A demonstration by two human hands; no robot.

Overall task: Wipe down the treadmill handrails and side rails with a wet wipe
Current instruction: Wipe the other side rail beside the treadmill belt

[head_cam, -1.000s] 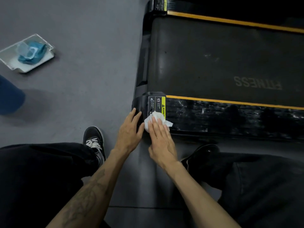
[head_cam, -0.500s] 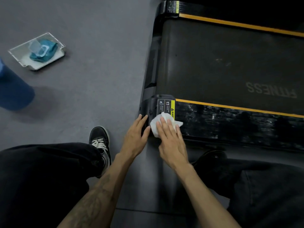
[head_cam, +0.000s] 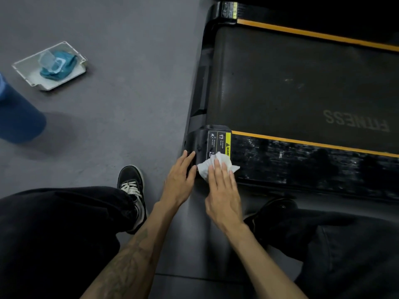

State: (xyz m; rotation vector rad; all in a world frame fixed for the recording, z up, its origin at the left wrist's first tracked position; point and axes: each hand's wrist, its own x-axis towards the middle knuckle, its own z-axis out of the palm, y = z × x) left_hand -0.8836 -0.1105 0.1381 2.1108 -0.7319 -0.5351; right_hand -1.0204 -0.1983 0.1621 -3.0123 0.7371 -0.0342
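The right hand [head_cam: 223,190] lay flat and open-fingered on the wet wipe [head_cam: 212,166], pressing it down rather than pinching it, against the near side rail [head_cam: 302,162] of the treadmill just where the rail met its black end cap [head_cam: 197,141]. The wipe was bunched and white, its far corner overlapping the edge of the yellow warning label [head_cam: 226,141]. The left hand [head_cam: 179,180] held nothing; its fingers were spread and rested on the corner of the end cap, touching it, as if to steady the person crouching there.

The step in hand looked like wiping the near side rail, begun at its end. The rail stretching away to the right showed pale streaks and smears, so most of it seemed not yet done, and the far rail [head_cam: 313,35] beyond the belt [head_cam: 291,83] appeared untouched. No handrails were in view.

The next move would call for steady downward pressure while drawing the wipe rightward along the rail, with the body shifting to follow. A tray [head_cam: 28,79] holding a teal packet [head_cam: 60,67] sat well apart on the floor [head_cam: 129,83].
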